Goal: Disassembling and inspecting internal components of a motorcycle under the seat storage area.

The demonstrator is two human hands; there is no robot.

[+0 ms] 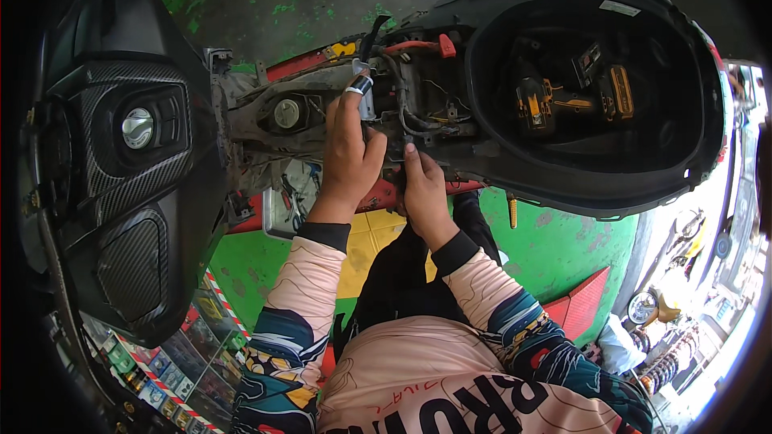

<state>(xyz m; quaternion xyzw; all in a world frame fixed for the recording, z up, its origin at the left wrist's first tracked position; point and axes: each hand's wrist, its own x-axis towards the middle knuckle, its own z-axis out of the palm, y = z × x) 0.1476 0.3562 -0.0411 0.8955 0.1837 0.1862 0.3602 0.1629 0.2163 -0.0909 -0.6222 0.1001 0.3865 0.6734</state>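
Note:
An opened scooter frame [273, 128] lies across my view. My left hand [350, 153] is closed beside a silver metal piece [366, 100] in the middle, its index finger raised against it near a black strap [371, 36]; what the curled fingers hold is hidden. My right hand [426, 185] is closed lower right, thumb pressed on a small dark part [408, 141] at the black cables [406, 116], fingers partly hidden underneath. Left of my hands is a round cap [286, 114]; a red terminal cover [445, 44] is above.
The under-seat bucket [579, 161] on the right holds yellow-black power tools [539, 104]. A carbon-patterned body panel [121, 177] fills the left. A metal tray of tools [277, 221] is below the frame. A glass display case [173, 370] stands lower left; motorcycle parts [659, 313] lie far right.

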